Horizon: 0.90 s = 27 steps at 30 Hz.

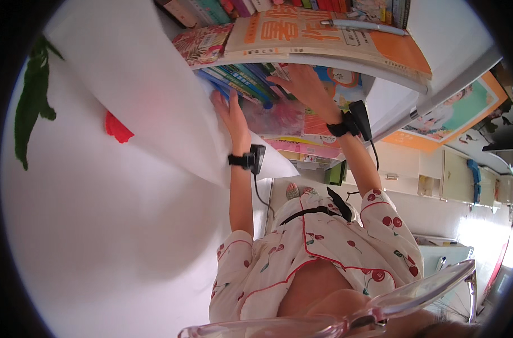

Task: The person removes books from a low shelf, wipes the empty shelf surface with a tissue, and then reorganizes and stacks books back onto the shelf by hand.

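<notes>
My left hand (232, 118) is at the left end of a row of upright books (243, 80) on the shelf below the top board. Its fingers are apart and touch a blue book (216, 80) at the row's edge. My right hand (305, 84) reaches over the right part of the same row, thumb spread, its fingertips partly hidden at the shelf board. Right of the row, a colourful picture book (345, 80) leans inside the compartment. In front of the books lies a clear, pinkish plastic sleeve or folder (273, 118).
A large orange-and-cream workbook (281, 36) and a pen (364, 26) lie on the shelf board (324, 62) above my hands. A white sheet (163, 97) hangs close on the left. A framed picture (459, 110) stands at the right, with cabinets (391, 162) below.
</notes>
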Tool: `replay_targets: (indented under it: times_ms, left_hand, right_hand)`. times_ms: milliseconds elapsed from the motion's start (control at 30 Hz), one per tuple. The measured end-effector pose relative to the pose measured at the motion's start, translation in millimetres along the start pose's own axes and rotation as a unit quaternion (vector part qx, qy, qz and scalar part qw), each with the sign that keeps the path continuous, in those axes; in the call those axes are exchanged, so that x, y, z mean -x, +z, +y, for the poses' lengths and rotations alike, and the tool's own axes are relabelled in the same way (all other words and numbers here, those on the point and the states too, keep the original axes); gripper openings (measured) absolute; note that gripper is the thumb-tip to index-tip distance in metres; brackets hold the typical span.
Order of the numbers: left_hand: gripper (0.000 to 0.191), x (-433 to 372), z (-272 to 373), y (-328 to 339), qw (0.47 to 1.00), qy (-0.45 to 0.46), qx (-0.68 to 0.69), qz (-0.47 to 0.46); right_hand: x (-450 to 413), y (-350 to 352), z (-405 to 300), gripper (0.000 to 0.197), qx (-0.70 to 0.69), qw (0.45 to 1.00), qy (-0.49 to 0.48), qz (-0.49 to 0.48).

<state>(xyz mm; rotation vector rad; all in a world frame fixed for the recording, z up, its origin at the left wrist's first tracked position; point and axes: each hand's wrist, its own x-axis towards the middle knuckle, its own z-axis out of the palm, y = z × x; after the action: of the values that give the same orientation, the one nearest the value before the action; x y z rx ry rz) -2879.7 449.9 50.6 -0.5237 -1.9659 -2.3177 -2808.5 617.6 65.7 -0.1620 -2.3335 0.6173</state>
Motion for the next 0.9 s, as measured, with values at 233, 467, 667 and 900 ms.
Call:
replay_targets:
  times_ms: [233, 467, 667, 900]
  left_hand:
    - [0.047, -21, -21, -1, 0.980, 0.059, -0.168, -0.086]
    - [0.049, -41, -25, 41, 0.968, 0.206, -0.122, -0.072]
    - [0.070, -32, 0, 57, 0.926, 0.200, -0.267, -0.175]
    - [0.112, 2, -19, 84, 0.945, 0.188, -0.257, -0.070]
  right_hand:
    - [14, 27, 14, 0.068, -0.106, 0.992, 0.001, 0.072]
    - [8, 32, 38, 0.044, -0.204, 0.962, 0.097, 0.153]
    - [15, 6, 42, 0.029, -0.368, 0.901, 0.193, 0.128]
    - [26, 16, 55, 0.032, -0.438, 0.858, 0.226, 0.143]
